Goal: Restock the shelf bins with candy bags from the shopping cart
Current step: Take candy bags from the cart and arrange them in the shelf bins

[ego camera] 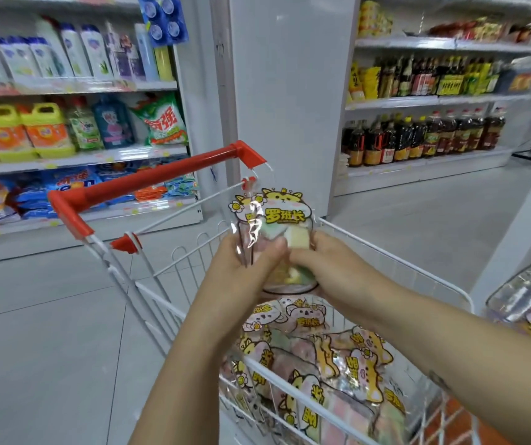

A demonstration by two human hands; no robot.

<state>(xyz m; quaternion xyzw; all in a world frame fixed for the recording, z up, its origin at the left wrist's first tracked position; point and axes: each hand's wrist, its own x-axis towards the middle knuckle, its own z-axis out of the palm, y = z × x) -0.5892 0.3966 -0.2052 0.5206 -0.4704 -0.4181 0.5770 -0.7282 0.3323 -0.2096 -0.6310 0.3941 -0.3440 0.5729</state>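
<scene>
Both hands hold one candy bag (278,216) upright above the shopping cart (161,173): the left hand (244,263) grips its left side, fingers curled round the clear wrap, and the right hand (333,268) clasps the right side. More candy bags (322,351) lie heaped in the cart below. At the right edge, what seems a shelf bin (514,293) holds similar bags

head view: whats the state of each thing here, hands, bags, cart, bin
held candy bag, upright, lifted above the shopping cart
left hand, gripping that bag's left side
right hand, gripping its right side
shopping cart, loaded with piled candy bags
shelf bin, holds the same kind of bags, fullness unclear
</scene>
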